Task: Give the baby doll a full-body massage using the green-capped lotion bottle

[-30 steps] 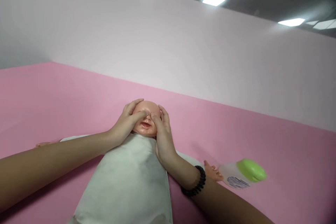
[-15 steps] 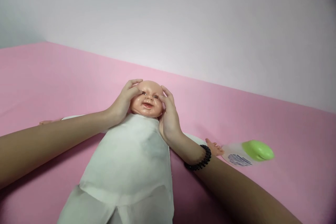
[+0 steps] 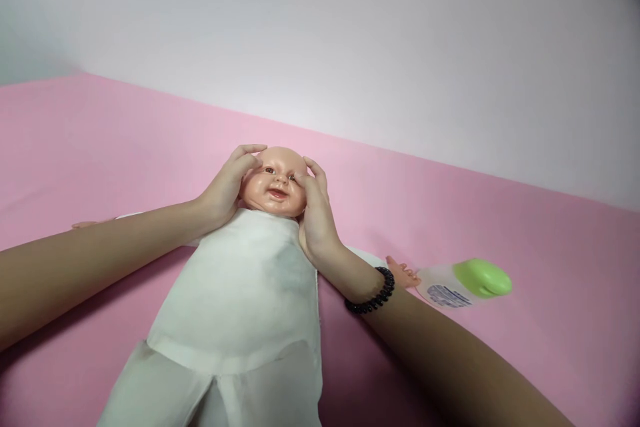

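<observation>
A baby doll (image 3: 240, 287) with a bald plastic head and a white cloth body lies face up, its arms stretched out to the sides. My left hand (image 3: 227, 180) cups the side of its head at the left of the view, with the thumb by the temple and the fingers over the crown. On the opposite side my right hand (image 3: 320, 213) curves around the head, its thumb tip beside the eye. Both palms rest low, near the cheeks and neck. The doll's far-left arm is partly hidden behind my left forearm.
A clear bottle with a green cap (image 3: 465, 282) lies on its side by the doll's hand at the right. Everything rests on a pink surface (image 3: 450, 213), which meets a pale wall (image 3: 350, 33) at the back.
My left thumb has slid outward and up, from beside the doll's eye to its temple. The right thumb stays near the other eye. The whole view has shifted slightly.
</observation>
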Motion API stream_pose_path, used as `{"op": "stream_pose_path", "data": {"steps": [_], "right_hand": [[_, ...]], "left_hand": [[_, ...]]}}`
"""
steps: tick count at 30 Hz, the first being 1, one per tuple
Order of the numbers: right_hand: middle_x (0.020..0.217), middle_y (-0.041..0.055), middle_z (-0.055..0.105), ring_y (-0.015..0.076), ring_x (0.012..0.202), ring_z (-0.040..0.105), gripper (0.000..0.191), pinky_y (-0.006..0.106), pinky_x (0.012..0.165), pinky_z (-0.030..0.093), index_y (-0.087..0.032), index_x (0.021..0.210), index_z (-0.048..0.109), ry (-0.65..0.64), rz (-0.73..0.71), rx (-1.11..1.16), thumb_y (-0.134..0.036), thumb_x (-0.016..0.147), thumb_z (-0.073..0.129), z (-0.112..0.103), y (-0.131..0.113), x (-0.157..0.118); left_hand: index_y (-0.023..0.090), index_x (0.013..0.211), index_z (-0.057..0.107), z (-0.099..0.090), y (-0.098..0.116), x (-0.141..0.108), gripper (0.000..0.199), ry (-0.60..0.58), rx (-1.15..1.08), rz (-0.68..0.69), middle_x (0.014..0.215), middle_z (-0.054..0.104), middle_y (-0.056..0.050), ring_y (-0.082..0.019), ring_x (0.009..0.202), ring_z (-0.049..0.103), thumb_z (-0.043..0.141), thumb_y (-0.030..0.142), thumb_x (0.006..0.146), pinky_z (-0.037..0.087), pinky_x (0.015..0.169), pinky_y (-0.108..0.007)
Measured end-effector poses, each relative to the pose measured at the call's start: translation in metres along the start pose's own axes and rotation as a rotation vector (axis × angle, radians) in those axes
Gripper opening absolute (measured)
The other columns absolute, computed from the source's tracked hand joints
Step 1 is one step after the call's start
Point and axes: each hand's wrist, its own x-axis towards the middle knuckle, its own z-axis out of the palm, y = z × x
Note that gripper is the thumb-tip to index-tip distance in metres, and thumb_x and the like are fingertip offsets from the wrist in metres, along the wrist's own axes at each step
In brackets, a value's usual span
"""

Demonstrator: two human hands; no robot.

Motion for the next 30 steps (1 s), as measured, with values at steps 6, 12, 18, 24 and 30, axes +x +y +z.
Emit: {"op": "stream_pose_path", "data": {"steps": [6,12,18,24,30], "right_hand": [[0.132,0.0001,0.061,0.0157,0.113,0.067,0.067,0.03,0.095,0.059,-0.034,0.139,0.048,-0.017,0.001,-0.017,-0.049,0.079,0.072,0.0015,-0.0022,-0.0032],[0.125,-0.0007,0.064,0.0148,0.107,0.069,0.065,0.028,0.09,0.06,-0.035,0.14,0.046,-0.042,0.019,0.002,-0.048,0.082,0.071,0.0019,-0.002,-0.0021],[0.132,-0.0015,0.06,0.0148,0.119,0.064,0.055,0.029,0.101,0.057,-0.032,0.134,0.052,0.027,0.006,0.018,-0.046,0.082,0.065,0.0017,-0.0007,0.0012],[0.136,0.0,0.059,0.0166,0.119,0.065,0.069,0.033,0.102,0.058,-0.034,0.14,0.048,-0.005,0.024,-0.001,-0.049,0.078,0.073,0.001,-0.0022,-0.0022],[0.135,0.0004,0.06,0.0176,0.12,0.064,0.068,0.035,0.1,0.059,-0.034,0.139,0.049,-0.005,0.01,-0.015,-0.049,0.077,0.073,0.0008,-0.001,-0.0015]], "left_hand": [[0.029,0.129,0.054,-0.0059,-0.0068,0.0037,0.058,-0.076,0.018,0.058,0.135,0.059,-0.004,-0.019,0.104,0.069,0.081,0.037,0.078,0.06,0.081,-0.027],[0.029,0.129,0.053,-0.0028,-0.0045,0.0017,0.05,-0.029,0.059,0.036,0.126,0.062,-0.003,-0.018,0.098,0.069,0.071,0.034,0.083,0.059,0.078,-0.027],[0.031,0.135,0.054,0.0019,0.0,0.0,0.052,-0.026,0.067,0.019,0.111,0.066,-0.003,-0.021,0.096,0.069,0.065,0.035,0.084,0.06,0.078,-0.031],[0.032,0.141,0.058,-0.0031,-0.0038,0.0027,0.062,-0.125,0.067,0.081,0.127,0.066,-0.004,-0.022,0.109,0.069,0.075,0.039,0.082,0.06,0.097,-0.033],[0.033,0.136,0.058,-0.0063,-0.0053,0.0039,0.061,-0.137,0.048,0.066,0.126,0.066,-0.003,-0.022,0.104,0.071,0.079,0.039,0.08,0.062,0.088,-0.033]]}}
